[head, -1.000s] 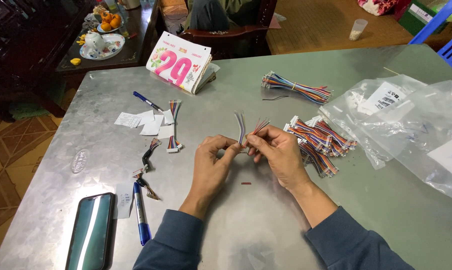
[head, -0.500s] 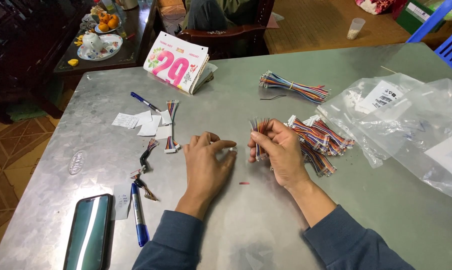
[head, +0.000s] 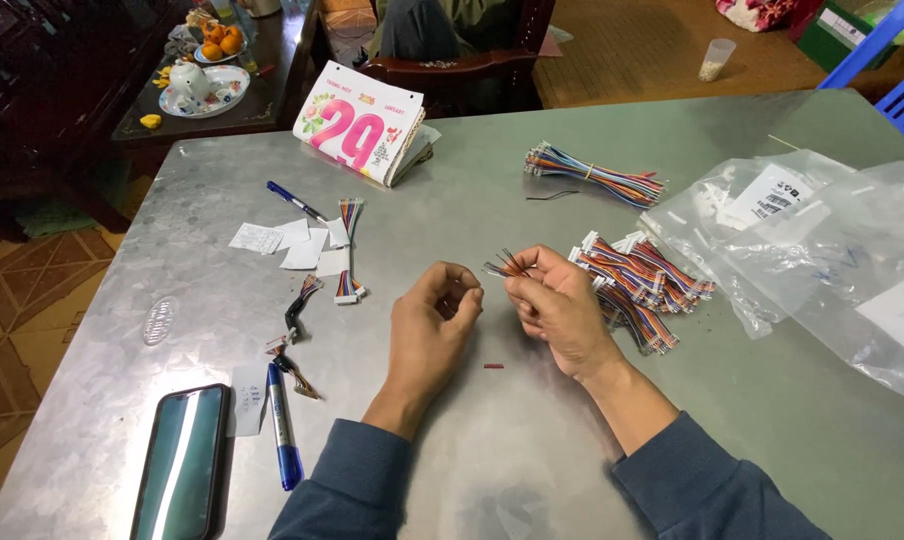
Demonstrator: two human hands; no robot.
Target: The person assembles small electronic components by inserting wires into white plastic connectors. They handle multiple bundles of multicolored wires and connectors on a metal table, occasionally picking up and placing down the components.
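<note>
R hand pinches thin wires | L hand curled | dull metal table

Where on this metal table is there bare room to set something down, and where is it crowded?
Bare metal lies along the near edge between the blue pen and the right hand, and in the middle behind both hands, between the calendar and the far wire bundle. The right side is crowded: heaped wire harnesses and plastic bags.
</note>
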